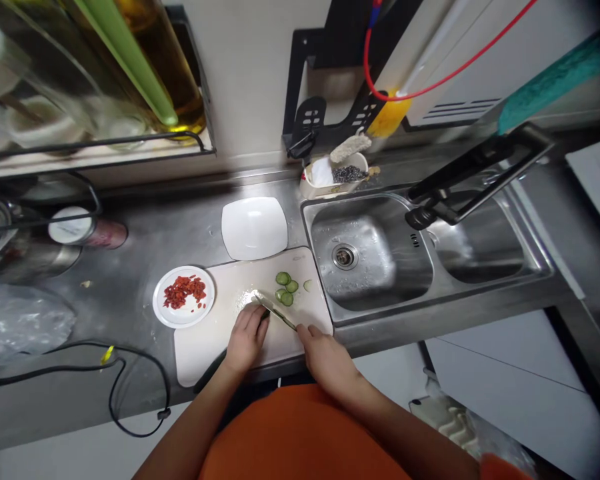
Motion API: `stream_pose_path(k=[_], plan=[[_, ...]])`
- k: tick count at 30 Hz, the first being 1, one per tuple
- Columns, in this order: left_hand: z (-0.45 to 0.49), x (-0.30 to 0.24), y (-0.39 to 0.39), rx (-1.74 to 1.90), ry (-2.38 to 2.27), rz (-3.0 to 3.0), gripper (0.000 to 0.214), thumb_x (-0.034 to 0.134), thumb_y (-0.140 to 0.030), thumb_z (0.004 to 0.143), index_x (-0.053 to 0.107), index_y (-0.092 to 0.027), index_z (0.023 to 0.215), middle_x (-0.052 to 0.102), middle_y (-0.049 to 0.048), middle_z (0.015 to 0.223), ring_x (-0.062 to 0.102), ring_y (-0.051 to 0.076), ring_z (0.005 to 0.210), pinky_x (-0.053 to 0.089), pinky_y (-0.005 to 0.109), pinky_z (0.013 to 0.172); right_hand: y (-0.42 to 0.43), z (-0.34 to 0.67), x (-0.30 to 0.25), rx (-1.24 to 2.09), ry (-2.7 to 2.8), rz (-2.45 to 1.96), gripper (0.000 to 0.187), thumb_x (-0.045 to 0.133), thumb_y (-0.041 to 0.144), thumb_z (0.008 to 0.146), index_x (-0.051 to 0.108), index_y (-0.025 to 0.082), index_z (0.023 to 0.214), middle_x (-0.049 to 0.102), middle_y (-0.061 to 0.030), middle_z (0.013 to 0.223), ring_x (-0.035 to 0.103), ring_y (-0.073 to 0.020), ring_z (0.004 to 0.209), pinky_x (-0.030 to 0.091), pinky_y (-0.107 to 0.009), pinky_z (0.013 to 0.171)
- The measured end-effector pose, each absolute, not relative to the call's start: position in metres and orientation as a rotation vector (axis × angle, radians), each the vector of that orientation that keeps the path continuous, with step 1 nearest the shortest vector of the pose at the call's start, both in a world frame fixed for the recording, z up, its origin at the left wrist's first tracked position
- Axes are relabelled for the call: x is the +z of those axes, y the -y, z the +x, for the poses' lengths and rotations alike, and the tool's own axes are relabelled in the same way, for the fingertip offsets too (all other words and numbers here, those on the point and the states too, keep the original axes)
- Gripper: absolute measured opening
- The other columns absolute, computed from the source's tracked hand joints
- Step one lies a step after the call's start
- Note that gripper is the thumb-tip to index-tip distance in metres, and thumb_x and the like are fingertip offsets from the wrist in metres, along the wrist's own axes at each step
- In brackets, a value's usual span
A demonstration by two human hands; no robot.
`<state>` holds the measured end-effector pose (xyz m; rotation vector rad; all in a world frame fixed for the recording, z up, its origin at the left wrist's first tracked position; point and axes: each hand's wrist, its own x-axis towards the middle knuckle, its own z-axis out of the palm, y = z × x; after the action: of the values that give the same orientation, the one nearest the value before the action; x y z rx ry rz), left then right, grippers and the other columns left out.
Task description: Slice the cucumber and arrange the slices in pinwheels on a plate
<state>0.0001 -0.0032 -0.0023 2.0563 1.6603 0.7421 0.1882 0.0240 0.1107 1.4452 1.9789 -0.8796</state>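
A white cutting board (215,333) lies on the steel counter in front of me. My left hand (245,340) rests on it with fingers curled down over a green cucumber piece (265,313) that barely shows. My right hand (325,357) is closed round the handle of a knife (275,310), whose blade points up-left across the board beside my left fingertips. Several cucumber slices (286,288) lie just beyond the blade.
A round white plate with chopped red pieces (184,297) sits left of the board; an empty square white plate (254,228) lies behind it. A double steel sink (375,257) with black faucet (475,177) is at right. A black cable (115,380) loops at front left.
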Motion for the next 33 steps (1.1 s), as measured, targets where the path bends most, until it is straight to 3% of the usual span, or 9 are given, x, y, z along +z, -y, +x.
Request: stream_pose_path(k=[33], plan=[[0.0031,0.0022,0.0017,0.755,-1.681,2.045,0.023,0.048,-0.02,0.088,0.056,-0.018,0.11,0.064,0.009,0.104,0.058,0.021,0.104,0.046,0.043,0.096,-0.0299,0.1899,0.1136,-0.909,-1.971,1.408,0.037,0.031,0.003,0.085,0.05,0.02,0.112,0.063,-0.0093,0.096,0.064,-0.0184,0.08,0.042,-0.023,0.063]])
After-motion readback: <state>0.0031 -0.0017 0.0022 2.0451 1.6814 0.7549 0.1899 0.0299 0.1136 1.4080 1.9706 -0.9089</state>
